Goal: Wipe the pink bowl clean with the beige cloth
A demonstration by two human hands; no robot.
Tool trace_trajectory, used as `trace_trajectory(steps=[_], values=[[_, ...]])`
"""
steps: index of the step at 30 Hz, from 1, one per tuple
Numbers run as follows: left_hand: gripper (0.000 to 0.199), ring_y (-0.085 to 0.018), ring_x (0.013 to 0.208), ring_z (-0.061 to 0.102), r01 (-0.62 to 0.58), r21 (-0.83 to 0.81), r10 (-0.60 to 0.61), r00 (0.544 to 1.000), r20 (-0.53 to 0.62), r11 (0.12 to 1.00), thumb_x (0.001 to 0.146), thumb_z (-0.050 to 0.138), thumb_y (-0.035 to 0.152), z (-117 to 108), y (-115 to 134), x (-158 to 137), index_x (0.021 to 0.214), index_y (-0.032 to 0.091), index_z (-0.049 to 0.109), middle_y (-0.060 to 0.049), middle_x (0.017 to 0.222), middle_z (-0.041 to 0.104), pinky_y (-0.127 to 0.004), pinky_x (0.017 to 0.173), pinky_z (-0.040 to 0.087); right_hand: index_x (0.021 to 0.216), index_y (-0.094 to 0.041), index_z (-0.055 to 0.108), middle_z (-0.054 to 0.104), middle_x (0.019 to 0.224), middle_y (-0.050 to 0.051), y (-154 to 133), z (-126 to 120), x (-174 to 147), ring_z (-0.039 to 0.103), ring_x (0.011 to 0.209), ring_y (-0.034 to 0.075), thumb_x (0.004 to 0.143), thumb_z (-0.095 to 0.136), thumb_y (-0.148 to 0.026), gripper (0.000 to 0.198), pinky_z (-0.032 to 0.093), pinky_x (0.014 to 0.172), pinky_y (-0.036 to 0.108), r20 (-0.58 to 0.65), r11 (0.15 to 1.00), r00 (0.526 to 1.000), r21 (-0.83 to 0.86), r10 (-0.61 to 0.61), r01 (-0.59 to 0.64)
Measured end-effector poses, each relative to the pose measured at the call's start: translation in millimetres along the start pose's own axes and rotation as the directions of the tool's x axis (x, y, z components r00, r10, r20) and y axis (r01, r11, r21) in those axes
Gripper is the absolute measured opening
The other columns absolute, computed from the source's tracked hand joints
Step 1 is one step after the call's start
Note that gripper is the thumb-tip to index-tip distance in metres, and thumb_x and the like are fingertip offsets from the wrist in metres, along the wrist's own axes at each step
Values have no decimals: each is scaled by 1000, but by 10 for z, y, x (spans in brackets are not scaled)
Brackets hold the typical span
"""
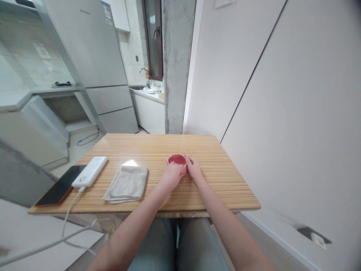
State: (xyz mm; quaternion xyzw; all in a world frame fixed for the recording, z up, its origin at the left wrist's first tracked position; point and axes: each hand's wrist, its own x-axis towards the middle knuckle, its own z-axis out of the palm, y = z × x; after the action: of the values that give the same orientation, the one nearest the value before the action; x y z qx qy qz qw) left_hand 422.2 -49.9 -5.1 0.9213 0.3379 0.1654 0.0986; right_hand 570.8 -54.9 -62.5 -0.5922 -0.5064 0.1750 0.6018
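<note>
A small, round pink bowl point(177, 157) stands on the wooden table, a little right of its middle. My left hand point(173, 175) is at its near left side, with fingers curled over the rim and their tips partly hidden inside. At the right side of the bowl, my right hand point(194, 168) pinches the rim between thumb and fingers. Both hands touch the bowl, and the left one covers much of its near wall. To the left of my left hand lies a folded grey cloth point(129, 183).
On the left of the table point(225, 188), a white power bank point(91, 171) with a plugged-in cable point(67, 216) rests partly on a dark tablet-like slab point(60, 186). A white wall point(282, 113) rises along the right side. Beyond are a fridge point(93, 49) and a sink tap point(147, 75).
</note>
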Motion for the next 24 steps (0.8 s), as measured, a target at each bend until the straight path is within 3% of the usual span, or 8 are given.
trace_trajectory(steps=[4, 11, 17, 21, 24], values=[[20, -28, 103, 54, -3, 0, 3, 1000, 25, 1000, 77, 59, 22, -18, -34, -11, 96, 19, 65, -11, 102, 67, -51, 104, 23, 94, -19, 69, 66, 99, 9, 22, 20, 7, 60, 90, 19, 83, 49, -40, 31, 48, 77, 32, 45, 999, 999, -38, 8, -6], [17, -28, 103, 54, -31, -57, 31, 999, 9, 998, 77, 59, 22, 3, -84, -17, 92, 20, 65, -11, 102, 67, -47, 104, 26, 94, -19, 69, 66, 97, 8, 11, 0, 4, 60, 88, 19, 83, 49, -38, 30, 48, 76, 32, 34, 997, 999, -77, 2, 0], [13, -28, 105, 52, -24, -92, 25, 1000, 2, 995, 78, 60, 28, -62, -46, -62, 88, 19, 63, -11, 100, 65, -52, 107, 20, 96, -18, 67, 66, 97, 8, -77, 16, -16, 59, 83, 18, 83, 48, -41, 32, 48, 73, 31, 39, 996, 999, -81, 34, -30], [32, -26, 122, 42, -54, -133, 26, 979, -205, 990, 84, 53, 36, -183, -108, -130, 112, 22, 54, -10, 128, 52, -53, 110, 13, 108, -16, 61, 63, 102, 10, -119, -18, -42, 57, 82, 18, 86, 44, -42, 38, 48, 76, 33, -9, 995, 998, -80, 63, -63], [32, -21, 119, 46, 32, -239, -122, 920, -372, 970, 90, 40, 32, -189, -289, -163, 119, 19, 48, -12, 126, 51, -42, 105, 30, 110, -17, 58, 60, 104, 10, -261, -71, -70, 55, 88, 19, 86, 43, -37, 34, 46, 83, 35, -106, 986, 994, -166, -36, 18]])
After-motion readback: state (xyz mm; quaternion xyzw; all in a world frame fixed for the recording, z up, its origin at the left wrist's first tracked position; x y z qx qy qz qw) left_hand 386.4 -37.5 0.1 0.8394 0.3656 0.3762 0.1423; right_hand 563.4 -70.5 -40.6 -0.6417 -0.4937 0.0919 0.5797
